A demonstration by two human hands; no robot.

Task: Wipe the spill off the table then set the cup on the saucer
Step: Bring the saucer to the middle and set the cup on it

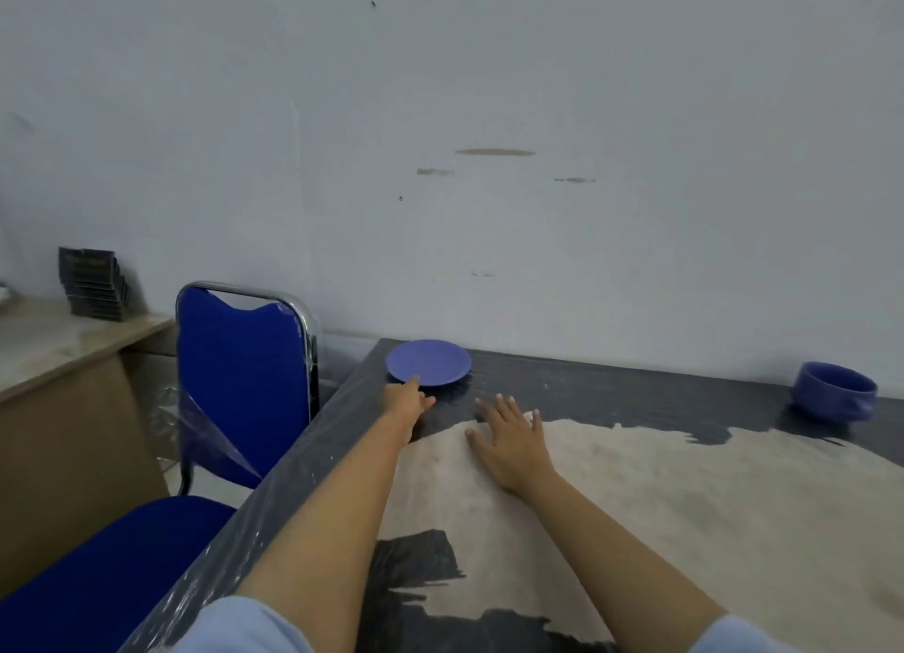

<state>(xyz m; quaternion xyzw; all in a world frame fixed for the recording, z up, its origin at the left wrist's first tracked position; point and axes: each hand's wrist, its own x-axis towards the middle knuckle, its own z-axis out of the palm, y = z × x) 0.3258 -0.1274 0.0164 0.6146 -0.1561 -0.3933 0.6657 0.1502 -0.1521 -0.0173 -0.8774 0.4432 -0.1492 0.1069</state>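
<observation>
Your left hand (408, 403) reaches to the near rim of the blue saucer (429, 361) at the counter's (611, 393) far left corner; whether its fingers pinch the rim, you cannot tell. Your right hand (513, 439) lies flat, fingers spread, grasping nothing. No cloth or wet spill shows. The saucer step seems in hand; next, fetch the blue cup (835, 392), upright and well apart at far right.

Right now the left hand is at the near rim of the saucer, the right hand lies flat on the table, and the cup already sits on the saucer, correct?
Not quite. The head view shows the cup standing on the table far to the right, apart from the saucer. The rest holds: left hand at the saucer's near rim, right hand flat on the table.
</observation>
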